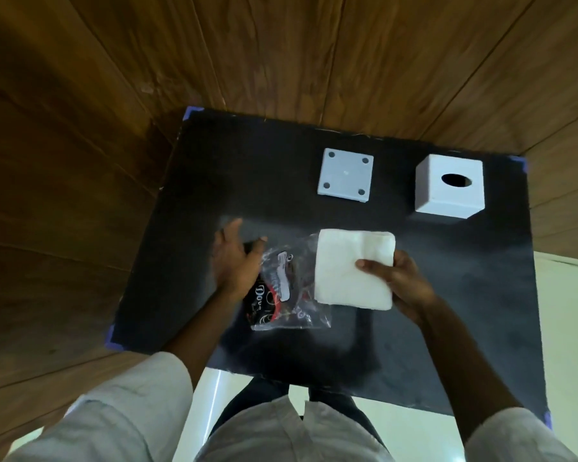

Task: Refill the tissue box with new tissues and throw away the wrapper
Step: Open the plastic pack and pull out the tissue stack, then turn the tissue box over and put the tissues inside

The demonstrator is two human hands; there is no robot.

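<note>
A white stack of tissues (pixel 351 265) is out of its wrapper, and my right hand (pixel 397 281) grips its right edge with the thumb on top. The clear plastic wrapper (pixel 287 288) with red and black print lies just left of the stack. My left hand (pixel 236 258) rests over the wrapper's left end, fingers spread and blurred; whether it grips the wrapper is unclear. The white cube tissue box (pixel 447 195) stands at the back right with its oval hole facing up. Its square base plate (pixel 345 175) lies apart, to the left of the box.
Everything sits on a black mat (pixel 187 181) taped at its corners with purple tape. Dark wooden panelling surrounds the mat at the back and left. A pale floor shows at the right and near my legs.
</note>
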